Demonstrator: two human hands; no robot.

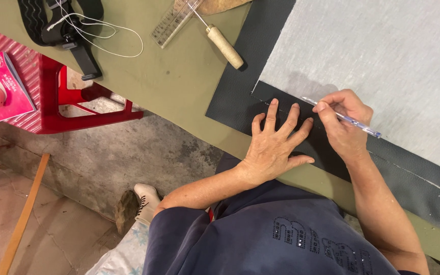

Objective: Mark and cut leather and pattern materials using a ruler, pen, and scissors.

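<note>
Head view. Leather sheet (240, 97), dark and grained, lies flat on the olive table cover (179, 81), its near edge running slantwise just in front of the person's body. Left hand (276, 140) rests on it palm down, fingers spread wide, pressing the dark strip. Right hand (345, 119) sits just right of the left, fingers pinched around a clear pen (347, 118), tip pointing toward the left fingertips and touching the strip close to the edge of the pale grey sheet (378, 66) that overlies the leather beyond both hands. A faint pale line runs along the strip on either side of the pen.

Open cover left of the left hand, up to the table edge. Well beyond the hands: wooden-handled awl (222, 43), clear ruler (171, 23), white cord (103, 30) over a black strap (62, 23). Far left, off the table, red stool (62, 102) and pink packet (1, 86).
</note>
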